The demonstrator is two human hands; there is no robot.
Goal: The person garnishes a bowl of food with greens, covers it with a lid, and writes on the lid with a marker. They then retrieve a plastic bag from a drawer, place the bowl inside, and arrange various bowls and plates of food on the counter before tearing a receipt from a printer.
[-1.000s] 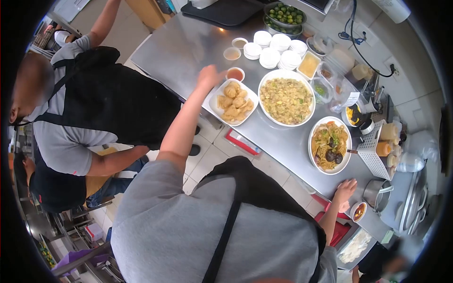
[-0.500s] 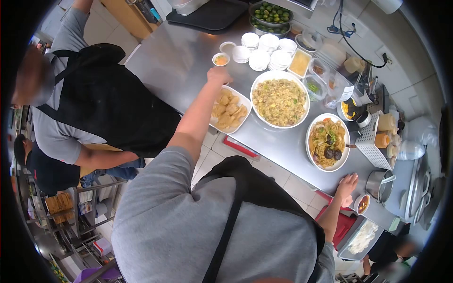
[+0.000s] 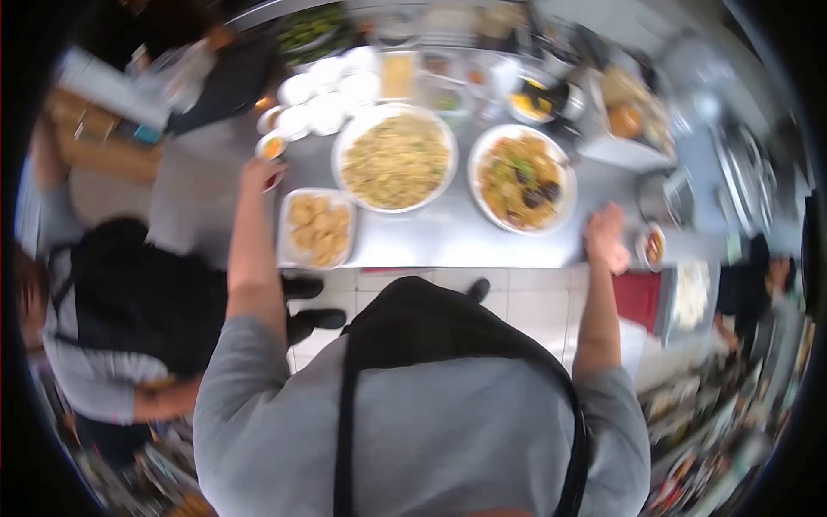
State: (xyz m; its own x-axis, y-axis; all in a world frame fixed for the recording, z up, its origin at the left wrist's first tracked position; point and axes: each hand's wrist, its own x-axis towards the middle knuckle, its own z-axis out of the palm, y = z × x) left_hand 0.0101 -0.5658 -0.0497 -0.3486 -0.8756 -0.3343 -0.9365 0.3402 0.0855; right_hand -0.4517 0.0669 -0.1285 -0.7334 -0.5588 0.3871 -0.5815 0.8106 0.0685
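Note:
My left hand (image 3: 258, 175) is at the left side of the steel counter, its fingers closed around a small sauce cup (image 3: 275, 181) with dark red contents, mostly hidden by the hand. Just beyond it stands a small cup with orange contents (image 3: 272, 147). A white dish of golden dumpling-like pieces (image 3: 320, 228) lies to the hand's right. My right hand (image 3: 608, 234) rests on the counter's front edge, fingers stretched out and holding nothing. Nearest to it are a plate of noodles with dark mushrooms (image 3: 523, 179) and a small bowl of red sauce (image 3: 652, 246). The picture is blurred.
A big bowl of fried rice (image 3: 395, 158) stands mid-counter. Stacked white cups (image 3: 327, 118) and a yellow-filled tray (image 3: 398, 76) are behind it. A white basket (image 3: 624, 148) and metal pot (image 3: 668, 200) stand right. A co-worker in a black apron (image 3: 142, 310) is at left.
The view has swung, so the counter now lies level and its dishes sit further left. My left hand stays by the small cups, and my right hand stays on the counter edge.

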